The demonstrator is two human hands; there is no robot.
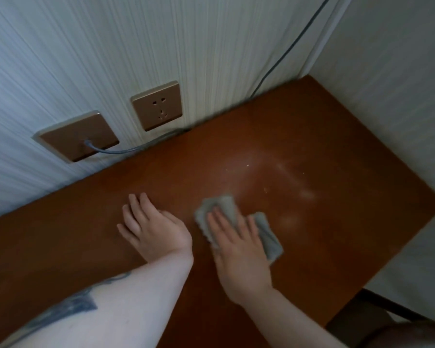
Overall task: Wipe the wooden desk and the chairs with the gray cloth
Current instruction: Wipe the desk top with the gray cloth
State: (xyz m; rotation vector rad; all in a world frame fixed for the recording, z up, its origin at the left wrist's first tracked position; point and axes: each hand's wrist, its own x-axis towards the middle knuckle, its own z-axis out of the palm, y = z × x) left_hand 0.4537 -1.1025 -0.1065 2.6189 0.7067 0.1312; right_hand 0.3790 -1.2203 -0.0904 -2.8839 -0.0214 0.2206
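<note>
My right hand [236, 244] lies flat on the gray cloth [226, 212], fingers straight and spread, pressing it against the bench [312, 146]. My left hand [153, 227] rests just beside it, palm down on bare wood, fingers relaxed and holding nothing; I judge it is only bracing me.

The cloth sits near the middle of the bench top, folded into a thick pad that sticks out past my fingertips and to the right of my palm. It looks soft and napped, with a wavy stitched edge. The wood is smooth, reddish brown and faintly glossy, and pale dusty smears [296, 187] with a few crumbs lie on it beyond the cloth toward the far right corner.

With only a flat palm on it, the folded pad could slide out or unfold if I push hard. A sweep toward the open right edge could flick the crumbs onto the floor. Along the wall, a gray cable [126, 150] runs from a bronze wall plate [78, 136] close to the bench's back edge, next to a socket [157, 106]; a careless pass there could snag it.
</note>
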